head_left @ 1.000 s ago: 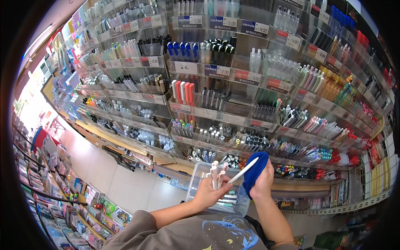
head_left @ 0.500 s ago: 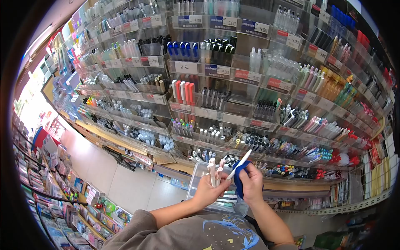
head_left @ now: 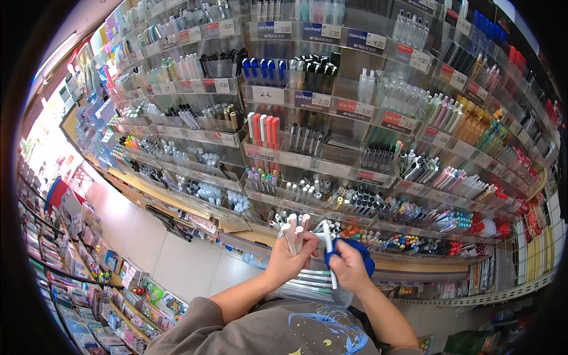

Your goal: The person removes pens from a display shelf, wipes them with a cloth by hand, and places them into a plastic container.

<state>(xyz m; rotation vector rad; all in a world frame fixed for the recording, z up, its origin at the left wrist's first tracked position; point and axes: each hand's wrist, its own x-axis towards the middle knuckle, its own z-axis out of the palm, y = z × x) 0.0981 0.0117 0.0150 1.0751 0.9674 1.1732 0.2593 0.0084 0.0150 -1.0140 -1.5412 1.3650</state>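
Several pale pink and white pens (head_left: pixel 291 232) stand upright in the closed fingers of my left hand (head_left: pixel 287 258). My right hand (head_left: pixel 349 266) grips a dark blue cloth (head_left: pixel 363 253) together with one white pen (head_left: pixel 329 239), which is nearly upright between the two hands. Part of the cloth wraps round the middle of that pen. Below my hands lies a clear plastic box (head_left: pixel 313 291) holding several white and green pens (head_left: pixel 318 279); my hands and forearms hide part of it.
Ahead rises a wide rack of clear shelves (head_left: pixel 296 160) packed with pens and price tags. A wooden ledge (head_left: pixel 426 270) runs beneath it. On the lower left is another display (head_left: pixel 112 296) with packaged goods, beside a light tiled floor (head_left: pixel 171 263). A wire grid is at the right.
My left hand has moved slightly left with its pens and no longer touches the single white pen. My right hand has lowered and turned that pen more upright, with the blue cloth round it.
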